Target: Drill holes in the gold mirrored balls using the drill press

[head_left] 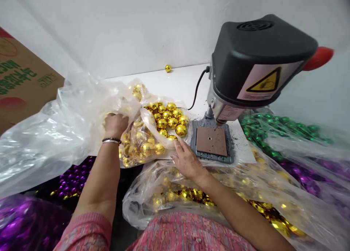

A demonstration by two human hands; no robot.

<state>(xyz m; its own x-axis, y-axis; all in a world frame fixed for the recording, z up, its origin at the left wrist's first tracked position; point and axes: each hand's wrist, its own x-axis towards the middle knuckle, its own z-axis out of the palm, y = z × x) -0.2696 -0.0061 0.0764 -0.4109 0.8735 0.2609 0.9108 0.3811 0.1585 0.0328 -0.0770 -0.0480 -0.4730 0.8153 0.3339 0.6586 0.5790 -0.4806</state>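
Gold mirror balls [147,149] beneath left fingers [115,119]

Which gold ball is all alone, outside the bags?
The gold mirror ball at the white table's back edge, by the wall; the other gold balls lie in plastic bags.

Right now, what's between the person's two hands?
In the head view, a clear plastic bag of gold mirror balls lies between the left hand and the right hand.

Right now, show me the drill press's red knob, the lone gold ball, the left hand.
Red knob [318,58]: head view, on its body.
Lone gold ball [167,68]: head view, on its centre.
Left hand [116,125]: head view, on its back.
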